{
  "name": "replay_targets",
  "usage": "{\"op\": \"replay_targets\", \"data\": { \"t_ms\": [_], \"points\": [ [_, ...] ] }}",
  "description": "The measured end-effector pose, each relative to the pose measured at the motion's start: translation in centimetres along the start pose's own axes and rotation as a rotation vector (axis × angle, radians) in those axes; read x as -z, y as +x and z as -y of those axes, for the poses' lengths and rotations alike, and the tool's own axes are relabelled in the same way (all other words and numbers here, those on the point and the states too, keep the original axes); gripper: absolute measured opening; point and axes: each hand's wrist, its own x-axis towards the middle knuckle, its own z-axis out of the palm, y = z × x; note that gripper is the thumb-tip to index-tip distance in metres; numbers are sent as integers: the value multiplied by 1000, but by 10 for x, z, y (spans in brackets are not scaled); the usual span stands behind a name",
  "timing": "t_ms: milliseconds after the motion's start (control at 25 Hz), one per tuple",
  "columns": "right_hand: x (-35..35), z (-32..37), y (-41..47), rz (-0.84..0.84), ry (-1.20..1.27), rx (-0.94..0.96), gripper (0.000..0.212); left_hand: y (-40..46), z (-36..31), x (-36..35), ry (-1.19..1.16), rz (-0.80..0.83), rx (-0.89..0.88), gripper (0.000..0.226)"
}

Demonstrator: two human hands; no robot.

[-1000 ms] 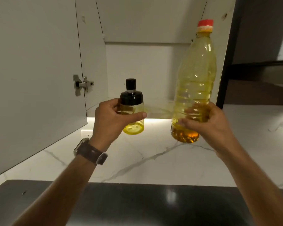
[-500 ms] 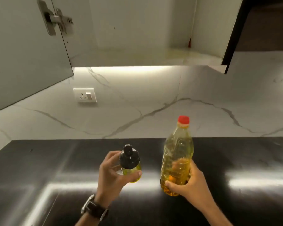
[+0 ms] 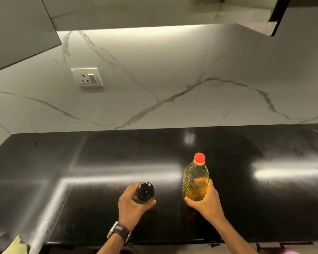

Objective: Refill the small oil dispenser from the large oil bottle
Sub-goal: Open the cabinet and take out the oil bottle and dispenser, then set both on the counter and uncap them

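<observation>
Left hand [image 3: 134, 204] is gripping the small oil dispenser [image 3: 145, 192], fingers and thumb curling round its lower body; a glossy black domed cap with a knob is filling most of what shows from above, with a thin band of clear yellowish body peeking out below it. Whether its base is touching the counter [image 3: 246, 208] cannot be told from this angle. A watch [image 3: 118, 232] with a metal case and dark strap is sitting on the left wrist.

Right hand [image 3: 206, 199] is clamping the lower part of the large oil bottle [image 3: 195, 180], thumb lying up one side, fingers wrapping under the other. Bottle is clear ribbed plastic, rounded shoulders tapering to a narrow neck, red ridged screw cap [image 3: 199, 157] in place. Oil inside is showing pale yellow, darker amber near the base. Bottle is standing roughly upright, just beside the dispenser on its right, the two not touching.

Both are sitting over the near middle of the counter, a polished black stone slab throwing bright streaky reflections. Behind it a white marble-look backsplash [image 3: 173, 79] with grey veins is rising to a lit cabinet underside. A white switch-and-socket plate [image 3: 87, 77] is sitting on the backsplash, upper left. A grey cabinet door [image 3: 17, 28] is hanging open at far left
</observation>
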Motion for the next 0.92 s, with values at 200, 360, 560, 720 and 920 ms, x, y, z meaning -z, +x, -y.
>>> {"op": "replay_targets", "data": {
  "t_ms": [200,360,560,720,920],
  "points": [
    [-9,-17,4,-12,-3,-14,82,-5,15,-9,32,29,54,64],
    [-12,-26,4,-12,6,-25,83,-7,28,-14,41,38,93,66],
    [-14,-42,1,3,0,-47,84,-7,42,-16,37,42,137,69],
    [-16,-55,-4,-7,27,-69,88,-10,45,-16,41,51,154,70],
    [-19,-67,-6,-8,71,-84,92,-10,51,-15,44,71,164,68]
  ]
}}
